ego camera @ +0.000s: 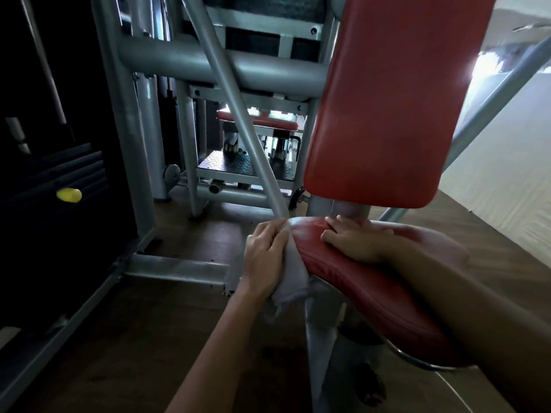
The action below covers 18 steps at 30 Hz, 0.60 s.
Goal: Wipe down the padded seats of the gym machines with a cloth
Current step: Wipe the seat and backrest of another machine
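Observation:
A red padded seat (pixel 351 281) sits low in the middle of the view, with a red padded backrest (pixel 387 102) standing upright behind it. My left hand (pixel 264 257) presses a grey cloth (pixel 290 281) against the seat's left side edge, fingers laid over the cloth. The cloth hangs down below the seat edge. My right hand (pixel 354 241) rests flat on top of the seat near the backrest post, fingers straight, holding nothing.
A slanted grey metal bar (pixel 238 114) runs down to the seat's left corner. The grey machine frame (pixel 167 61) and a dark weight stack with a yellow pin (pixel 69 195) stand at left. Another red seat (pixel 256 122) shows behind. The floor is brown wood.

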Tool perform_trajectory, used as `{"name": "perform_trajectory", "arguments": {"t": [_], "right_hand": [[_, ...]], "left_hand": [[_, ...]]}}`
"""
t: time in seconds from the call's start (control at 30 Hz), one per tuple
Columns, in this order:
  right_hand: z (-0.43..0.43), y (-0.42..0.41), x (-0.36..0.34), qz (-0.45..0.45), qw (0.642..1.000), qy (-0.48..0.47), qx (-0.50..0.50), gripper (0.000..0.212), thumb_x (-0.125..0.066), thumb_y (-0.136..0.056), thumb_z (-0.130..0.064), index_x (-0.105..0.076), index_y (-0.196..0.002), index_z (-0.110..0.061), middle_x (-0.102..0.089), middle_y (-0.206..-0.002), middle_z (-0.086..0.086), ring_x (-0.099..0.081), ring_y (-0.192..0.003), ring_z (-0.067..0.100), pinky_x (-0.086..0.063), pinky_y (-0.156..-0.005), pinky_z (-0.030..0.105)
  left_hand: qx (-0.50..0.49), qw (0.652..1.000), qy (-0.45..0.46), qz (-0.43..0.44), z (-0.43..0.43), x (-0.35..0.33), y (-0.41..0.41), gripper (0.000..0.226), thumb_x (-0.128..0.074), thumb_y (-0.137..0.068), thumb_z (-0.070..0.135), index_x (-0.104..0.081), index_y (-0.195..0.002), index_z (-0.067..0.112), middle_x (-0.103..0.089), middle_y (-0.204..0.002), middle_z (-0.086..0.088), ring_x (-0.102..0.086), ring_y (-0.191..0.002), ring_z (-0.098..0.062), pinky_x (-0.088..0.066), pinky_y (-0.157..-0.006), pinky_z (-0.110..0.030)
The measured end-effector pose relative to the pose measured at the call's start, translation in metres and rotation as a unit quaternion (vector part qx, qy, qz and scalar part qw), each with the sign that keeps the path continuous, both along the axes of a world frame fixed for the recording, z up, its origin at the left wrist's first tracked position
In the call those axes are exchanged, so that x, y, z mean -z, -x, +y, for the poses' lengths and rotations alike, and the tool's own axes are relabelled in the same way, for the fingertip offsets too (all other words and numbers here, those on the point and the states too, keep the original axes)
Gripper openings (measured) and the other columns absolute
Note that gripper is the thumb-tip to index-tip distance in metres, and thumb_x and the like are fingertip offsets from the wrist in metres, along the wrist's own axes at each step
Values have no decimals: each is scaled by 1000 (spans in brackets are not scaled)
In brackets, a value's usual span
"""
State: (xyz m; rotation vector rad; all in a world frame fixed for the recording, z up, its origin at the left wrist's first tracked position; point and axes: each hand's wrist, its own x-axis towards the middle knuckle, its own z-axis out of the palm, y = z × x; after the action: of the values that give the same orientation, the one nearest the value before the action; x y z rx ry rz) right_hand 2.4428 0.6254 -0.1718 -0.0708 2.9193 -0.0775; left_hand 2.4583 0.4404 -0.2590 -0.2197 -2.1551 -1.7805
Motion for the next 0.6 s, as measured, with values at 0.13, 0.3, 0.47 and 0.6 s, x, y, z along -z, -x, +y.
{"name": "perform_trajectory", "arguments": {"t": [0.13, 0.3, 0.47, 0.6], "right_hand": [[1, -13, -12, 12, 998, 50, -32, 84, -31, -84, -71, -34, -155, -26, -27, -165, 6, -26, -150, 34, -18, -121, 55], [43, -51, -33, 1, 987, 89, -133, 47, -44, -107, -31, -43, -151, -17, -33, -162, 1, -30, -149, 18, -17, -112, 19], [130, -67, -38, 18, 974, 195, -113, 36, -50, -105, -31, -56, -140, -32, -52, -149, -2, -48, -138, 19, -27, -119, 31], [169, -81, -41, 55, 941, 326, -77, 36, -49, -105, -22, -60, -139, -20, -64, -134, 2, -60, -122, 18, -41, -113, 40]], "left_hand": [[-1, 990, 142, 17, -11, -20, -21, 32, -61, -99, 23, -66, -129, 14, -58, -122, -6, -58, -112, -17, -41, -103, -26], [14, 984, 178, 27, 3, -59, -46, 33, -72, -91, 18, -70, -124, 15, -67, -119, -2, -62, -111, -14, -46, -101, -30], [86, 985, 143, 39, 60, -120, -62, 37, -72, -91, 14, -68, -128, 12, -69, -119, 4, -63, -111, -7, -49, -101, -22], [121, 986, 119, -7, 109, -162, -61, 37, -67, -95, 16, -64, -133, 13, -67, -118, 6, -62, -112, -10, -51, -90, -13]]}}
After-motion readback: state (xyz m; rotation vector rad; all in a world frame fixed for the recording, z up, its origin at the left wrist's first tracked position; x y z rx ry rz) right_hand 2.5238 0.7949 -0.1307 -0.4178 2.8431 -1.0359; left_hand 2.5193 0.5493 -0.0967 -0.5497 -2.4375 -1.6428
